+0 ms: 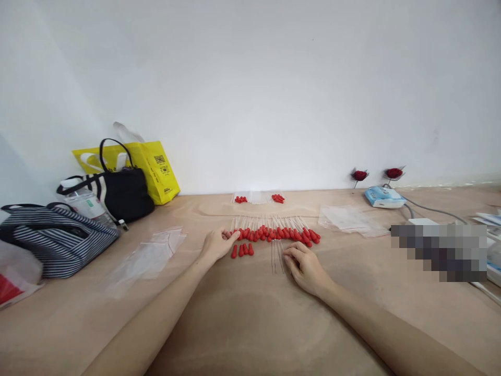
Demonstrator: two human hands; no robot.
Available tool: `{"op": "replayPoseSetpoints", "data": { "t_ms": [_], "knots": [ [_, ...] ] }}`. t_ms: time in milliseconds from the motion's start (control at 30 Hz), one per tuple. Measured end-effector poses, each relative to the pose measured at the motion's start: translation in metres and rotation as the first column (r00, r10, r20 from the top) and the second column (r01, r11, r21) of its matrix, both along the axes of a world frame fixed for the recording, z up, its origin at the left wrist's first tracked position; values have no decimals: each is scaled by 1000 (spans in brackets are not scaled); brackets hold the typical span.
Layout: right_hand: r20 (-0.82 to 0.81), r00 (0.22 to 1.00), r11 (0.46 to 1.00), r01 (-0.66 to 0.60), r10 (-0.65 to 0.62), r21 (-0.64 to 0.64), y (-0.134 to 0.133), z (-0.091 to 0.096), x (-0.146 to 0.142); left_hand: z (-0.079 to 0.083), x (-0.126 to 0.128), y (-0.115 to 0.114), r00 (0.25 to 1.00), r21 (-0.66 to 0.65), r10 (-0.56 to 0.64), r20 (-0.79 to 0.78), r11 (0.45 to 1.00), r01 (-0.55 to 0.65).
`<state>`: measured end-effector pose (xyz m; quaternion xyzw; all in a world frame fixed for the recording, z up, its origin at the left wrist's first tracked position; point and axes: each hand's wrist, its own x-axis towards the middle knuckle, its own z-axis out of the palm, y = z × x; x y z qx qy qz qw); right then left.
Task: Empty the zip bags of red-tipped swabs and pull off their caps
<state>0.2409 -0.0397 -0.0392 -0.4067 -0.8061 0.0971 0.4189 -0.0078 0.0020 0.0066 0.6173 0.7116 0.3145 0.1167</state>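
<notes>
A row of glass droppers (256, 222) with red rubber bulbs (250, 235) lies across the middle of the table, bulbs toward me. At its left end my left hand (219, 244) is closed, with thumb and forefinger around the end bulb. Several loose red bulbs (242, 250) lie just in front of that hand. Bare glass dropper tubes (276, 258) lie side by side below the row. My right hand (307, 267) rests beside these tubes, its fingers curled together at the rightmost one. Whether something is between those fingertips is hidden.
Clear bags with red bulbs (277, 198) lie near the wall. Flat plastic bags (154, 253) spread on the left, more bags (348, 219) on the right. A striped bag (66, 237), black bag (125, 196) and yellow bag (162, 177) stand left; a blue tissue pack (384, 197) lies right.
</notes>
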Motion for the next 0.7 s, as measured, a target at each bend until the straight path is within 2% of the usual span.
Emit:
{"op": "replayPoseSetpoints", "data": {
  "t_ms": [200,367,433,500,600,700],
  "knots": [
    [-3,1000,999,1,-1,34,-1,0,3,2,4,7,1000,-32,8,-19,999,-8],
    [-10,1000,999,2,-2,39,1,-1,6,6,1,-12,999,44,45,-26,998,-44],
    [-10,1000,997,24,-24,67,1,-1,7,5,2,-26,999,80,-10,-31,997,13],
    [-16,997,988,74,-72,133,0,0,8,2,7,-41,989,112,-137,-58,983,143],
    [8,989,952,141,-148,273,-3,6,11,-7,18,-57,913,206,-342,-221,899,386],
    [150,975,917,96,-166,387,-9,13,12,-15,29,-61,764,301,-438,-474,734,608]
  ]
}}
